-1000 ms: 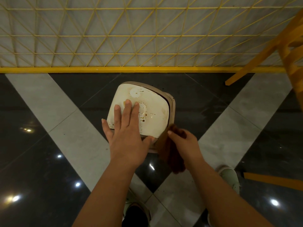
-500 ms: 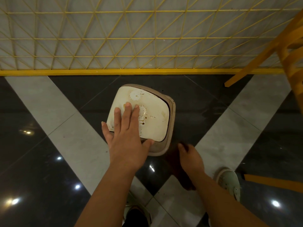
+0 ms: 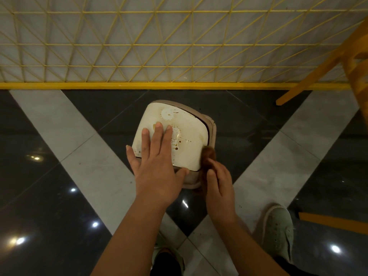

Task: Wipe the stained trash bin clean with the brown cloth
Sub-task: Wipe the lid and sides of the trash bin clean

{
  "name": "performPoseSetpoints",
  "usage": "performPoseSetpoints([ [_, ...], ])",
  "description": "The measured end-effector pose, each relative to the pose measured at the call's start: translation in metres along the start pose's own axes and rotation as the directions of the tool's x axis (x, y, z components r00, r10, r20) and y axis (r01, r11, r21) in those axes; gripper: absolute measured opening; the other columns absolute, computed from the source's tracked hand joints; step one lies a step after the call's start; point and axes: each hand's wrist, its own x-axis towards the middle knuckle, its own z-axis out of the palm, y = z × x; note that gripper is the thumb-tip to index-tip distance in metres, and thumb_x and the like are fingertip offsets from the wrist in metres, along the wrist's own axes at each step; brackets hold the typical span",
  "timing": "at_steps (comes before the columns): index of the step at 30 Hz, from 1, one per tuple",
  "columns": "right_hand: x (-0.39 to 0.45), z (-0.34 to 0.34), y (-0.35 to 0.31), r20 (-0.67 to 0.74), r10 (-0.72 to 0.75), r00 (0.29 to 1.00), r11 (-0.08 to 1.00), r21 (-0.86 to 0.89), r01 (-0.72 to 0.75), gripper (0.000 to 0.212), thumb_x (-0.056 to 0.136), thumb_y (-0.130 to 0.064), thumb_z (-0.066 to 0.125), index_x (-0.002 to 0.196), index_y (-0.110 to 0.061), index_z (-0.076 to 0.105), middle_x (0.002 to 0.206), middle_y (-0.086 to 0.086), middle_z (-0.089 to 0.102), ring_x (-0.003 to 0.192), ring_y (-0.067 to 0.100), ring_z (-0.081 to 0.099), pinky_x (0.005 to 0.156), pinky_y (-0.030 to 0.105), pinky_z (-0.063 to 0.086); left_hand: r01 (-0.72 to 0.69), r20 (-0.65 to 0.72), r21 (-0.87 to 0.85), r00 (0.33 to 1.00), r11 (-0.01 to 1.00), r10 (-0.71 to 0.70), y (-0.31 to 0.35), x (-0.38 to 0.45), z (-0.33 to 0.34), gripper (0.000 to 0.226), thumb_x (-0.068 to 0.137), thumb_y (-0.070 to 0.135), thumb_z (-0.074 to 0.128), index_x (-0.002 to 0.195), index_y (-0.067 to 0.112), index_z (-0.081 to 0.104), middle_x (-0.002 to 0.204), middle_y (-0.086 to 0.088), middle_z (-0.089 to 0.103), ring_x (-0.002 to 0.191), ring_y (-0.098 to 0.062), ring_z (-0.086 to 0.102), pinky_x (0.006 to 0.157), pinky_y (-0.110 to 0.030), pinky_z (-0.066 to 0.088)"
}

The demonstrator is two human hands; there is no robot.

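Note:
A cream trash bin [image 3: 191, 134] stands on the floor below me, its white lid speckled with brown stains near the middle. My left hand [image 3: 157, 166] lies flat on the lid's near left part, fingers spread, holding nothing. My right hand [image 3: 219, 188] presses the brown cloth [image 3: 209, 156] against the bin's near right side, just below the lid's edge. Only the cloth's upper end shows above my fingers; the remainder is hidden under the hand.
A yellow wire fence [image 3: 159, 46] with a yellow base rail runs behind the bin. Yellow chair legs [image 3: 318, 72] stand at the right, and another yellow bar [image 3: 334, 222] lies low right. My shoes [image 3: 278, 232] stand on the glossy dark and grey floor.
My right hand dropped down the bin's side with the cloth, then came back up to the lid's edge. My left hand stayed flat on the lid.

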Motion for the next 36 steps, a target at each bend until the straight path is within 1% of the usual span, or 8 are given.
performPoseSetpoints([
  [3,0.020,-0.002,0.004,-0.064,-0.056,0.996,0.991,-0.124,0.048,0.026,0.095,-0.020,0.054,0.118,-0.030,0.060,0.121,-0.008,0.055,0.106,-0.005,0.051,0.095,0.017,0.045,-0.016,-0.002,-0.002,1.000,1.000,0.016,-0.002,-0.001,0.000,0.105,0.079,0.051,0.064,0.146,0.035,-0.016,0.156,0.012,-0.019,0.141,-0.017,-0.028,0.106,-0.051,-0.021],
  [7,0.092,0.002,-0.021,-0.173,0.128,0.977,0.992,0.003,-0.129,0.030,0.093,-0.018,0.055,0.122,-0.023,0.064,0.117,-0.005,0.062,0.103,0.004,0.057,0.097,0.024,0.046,-0.017,-0.004,-0.005,1.000,1.000,0.017,-0.002,-0.001,0.000,0.105,0.079,0.051,0.065,0.147,0.035,-0.013,0.156,0.012,-0.019,0.141,-0.017,-0.027,0.106,-0.050,-0.021],
  [10,0.102,-0.001,-0.026,-0.130,0.035,0.991,0.992,-0.116,-0.050,0.033,0.094,-0.017,0.055,0.126,-0.019,0.062,0.117,-0.004,0.061,0.104,0.005,0.055,0.097,0.020,0.043,-0.013,-0.008,-0.001,1.000,1.000,0.013,-0.002,0.000,0.001,0.105,0.079,0.052,0.064,0.147,0.035,-0.014,0.157,0.012,-0.019,0.141,-0.017,-0.027,0.106,-0.050,-0.022],
  [17,0.021,-0.013,0.011,0.006,-0.070,0.998,0.961,-0.267,0.069,0.037,0.092,-0.019,0.057,0.124,-0.037,0.050,0.110,-0.018,0.054,0.095,-0.025,0.044,0.085,-0.001,0.035,-0.001,-0.007,0.017,1.000,1.000,0.001,-0.001,0.000,0.002,0.105,0.080,0.052,0.063,0.145,0.036,-0.019,0.156,0.011,-0.020,0.141,-0.019,-0.027,0.106,-0.052,-0.020],
  [25,0.093,-0.008,-0.018,-0.047,-0.056,0.997,0.942,-0.334,0.037,0.036,0.096,-0.018,0.051,0.132,-0.021,0.056,0.122,0.002,0.061,0.104,0.005,0.052,0.090,0.011,0.033,-0.003,-0.002,0.017,1.000,1.000,0.003,-0.001,0.000,0.001,0.104,0.080,0.052,0.064,0.147,0.034,-0.014,0.157,0.010,-0.018,0.142,-0.019,-0.025,0.106,-0.052,-0.020],
  [28,0.060,-0.008,-0.005,-0.026,-0.096,0.995,0.945,-0.317,0.083,0.031,0.094,-0.020,0.054,0.123,-0.031,0.058,0.116,-0.008,0.060,0.094,-0.011,0.048,0.085,0.002,0.034,-0.004,-0.009,0.024,1.000,1.000,0.004,-0.001,0.000,0.001,0.104,0.080,0.052,0.063,0.148,0.034,-0.013,0.157,0.010,-0.018,0.142,-0.019,-0.025,0.107,-0.053,-0.018],
  [32,-0.002,0.005,0.011,-0.103,0.010,0.995,0.991,-0.129,-0.024,0.034,0.090,-0.018,0.058,0.101,-0.050,0.053,0.105,-0.025,0.056,0.098,-0.012,0.051,0.082,0.012,0.046,-0.006,-0.001,0.038,1.000,0.999,0.006,-0.001,0.001,0.001,0.104,0.080,0.053,0.062,0.147,0.034,-0.015,0.157,0.010,-0.018,0.142,-0.019,-0.025,0.107,-0.052,-0.017],
  [36,-0.016,-0.003,0.014,0.015,-0.051,0.999,0.980,-0.191,0.053,0.030,0.087,-0.014,0.062,0.097,-0.042,0.059,0.102,-0.020,0.055,0.096,-0.009,0.052,0.080,0.003,0.041,-0.005,-0.005,0.037,1.000,0.999,0.005,-0.001,0.000,0.002,0.104,0.080,0.053,0.063,0.147,0.034,-0.014,0.157,0.010,-0.018,0.142,-0.019,-0.024,0.108,-0.052,-0.016],
])
